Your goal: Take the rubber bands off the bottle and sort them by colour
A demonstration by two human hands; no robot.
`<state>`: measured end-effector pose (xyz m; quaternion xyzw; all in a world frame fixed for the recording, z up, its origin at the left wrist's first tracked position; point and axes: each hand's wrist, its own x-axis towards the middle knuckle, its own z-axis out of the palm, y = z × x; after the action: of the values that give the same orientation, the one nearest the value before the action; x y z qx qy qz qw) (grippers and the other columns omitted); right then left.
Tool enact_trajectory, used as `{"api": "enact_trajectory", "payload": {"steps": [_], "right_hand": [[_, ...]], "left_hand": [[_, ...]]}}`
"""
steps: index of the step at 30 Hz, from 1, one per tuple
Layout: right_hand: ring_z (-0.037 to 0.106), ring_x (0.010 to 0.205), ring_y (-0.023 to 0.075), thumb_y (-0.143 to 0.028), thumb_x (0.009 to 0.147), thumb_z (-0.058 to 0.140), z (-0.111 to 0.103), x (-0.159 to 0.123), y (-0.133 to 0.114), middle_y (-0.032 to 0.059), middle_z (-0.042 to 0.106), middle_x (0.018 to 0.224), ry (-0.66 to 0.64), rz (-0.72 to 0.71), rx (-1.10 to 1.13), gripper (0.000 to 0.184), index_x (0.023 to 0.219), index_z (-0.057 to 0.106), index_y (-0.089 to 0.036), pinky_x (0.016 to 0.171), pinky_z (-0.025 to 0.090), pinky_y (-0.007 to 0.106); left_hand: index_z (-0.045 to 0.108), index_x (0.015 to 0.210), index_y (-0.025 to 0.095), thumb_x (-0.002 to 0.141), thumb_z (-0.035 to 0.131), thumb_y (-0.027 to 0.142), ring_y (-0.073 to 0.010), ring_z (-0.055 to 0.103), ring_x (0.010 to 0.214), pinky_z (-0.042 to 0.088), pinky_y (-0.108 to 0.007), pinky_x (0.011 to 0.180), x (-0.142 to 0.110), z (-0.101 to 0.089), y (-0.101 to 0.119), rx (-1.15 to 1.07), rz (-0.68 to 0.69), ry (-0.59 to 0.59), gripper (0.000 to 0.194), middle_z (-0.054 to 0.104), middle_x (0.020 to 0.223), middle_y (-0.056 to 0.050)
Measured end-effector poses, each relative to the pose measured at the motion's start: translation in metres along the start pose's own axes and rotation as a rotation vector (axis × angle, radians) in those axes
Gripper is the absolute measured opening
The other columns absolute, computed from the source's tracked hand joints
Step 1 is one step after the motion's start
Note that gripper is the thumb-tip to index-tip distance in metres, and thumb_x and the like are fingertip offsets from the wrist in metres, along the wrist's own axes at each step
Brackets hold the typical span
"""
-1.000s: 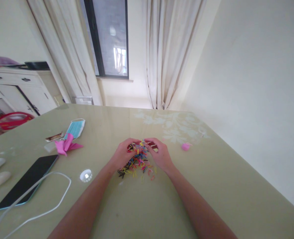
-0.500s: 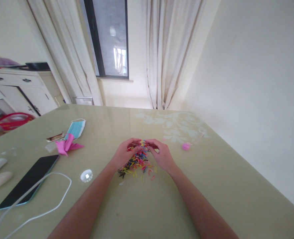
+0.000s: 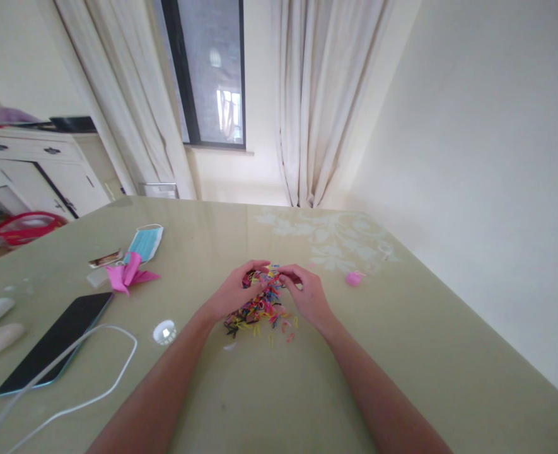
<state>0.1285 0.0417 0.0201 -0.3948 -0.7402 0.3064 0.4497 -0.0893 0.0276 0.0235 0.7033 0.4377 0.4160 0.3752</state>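
A heap of small coloured rubber bands (image 3: 260, 307) lies on the pale green table (image 3: 307, 391). My left hand (image 3: 234, 293) rests on the heap's left side with fingers curled into the bands. My right hand (image 3: 307, 293) sits on the right side, its thumb and fingertips pinched at the top of the heap. The fingertips of both hands nearly meet over the bands. Several loose bands lie just in front of the heap.
A dark phone (image 3: 54, 343) and a white cable (image 3: 94, 372) lie at the left, with a small white round cap (image 3: 164, 331) beside them. A pink folded paper (image 3: 127, 275), a blue face mask (image 3: 145, 243) and a small pink object (image 3: 353, 278) also lie on the table.
Both hands have shifted slightly within the heap; the fingertips have drawn closer together and the bands between them have been stirred.
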Motion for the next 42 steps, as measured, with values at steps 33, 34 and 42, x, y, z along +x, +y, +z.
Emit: {"api": "enact_trajectory", "payload": {"steps": [33, 34, 42], "right_hand": [[0.065, 0.083, 0.0236, -0.022, 0.081, 0.078, -0.060, -0.005, 0.016, 0.0105, 0.070, 0.100, -0.313, 0.217, -0.703, 0.023, 0.102, 0.071, -0.017, 0.074, 0.047, 0.032], [0.065, 0.083, 0.0232, -0.019, 0.082, 0.075, -0.058, -0.006, 0.017, 0.0107, 0.069, 0.099, -0.355, 0.233, -0.716, 0.021, 0.102, 0.071, -0.016, 0.074, 0.046, 0.032], [0.066, 0.096, 0.0213, -0.008, 0.092, 0.055, -0.006, -0.006, 0.005, 0.0088, 0.070, 0.102, -0.366, 0.073, -0.488, 0.023, 0.105, 0.072, -0.017, 0.088, 0.049, 0.032]], "left_hand": [[0.055, 0.147, 0.027, 0.065, 0.089, 0.044, -0.0351, 0.055, 0.133, 0.043, -0.047, 0.115, -0.018, -0.042, -0.013, 0.395, -0.010, -0.312, 0.091, 0.059, 0.145, -0.011], [0.055, 0.148, 0.028, 0.064, 0.089, 0.041, -0.0345, 0.055, 0.133, 0.042, -0.047, 0.115, -0.017, -0.038, -0.012, 0.383, -0.023, -0.343, 0.091, 0.059, 0.145, -0.010], [0.067, 0.131, 0.022, 0.075, 0.073, 0.026, -0.0291, 0.066, 0.112, 0.054, -0.041, 0.099, -0.006, -0.002, -0.009, 0.206, -0.102, -0.232, 0.057, 0.070, 0.124, -0.009]]}}
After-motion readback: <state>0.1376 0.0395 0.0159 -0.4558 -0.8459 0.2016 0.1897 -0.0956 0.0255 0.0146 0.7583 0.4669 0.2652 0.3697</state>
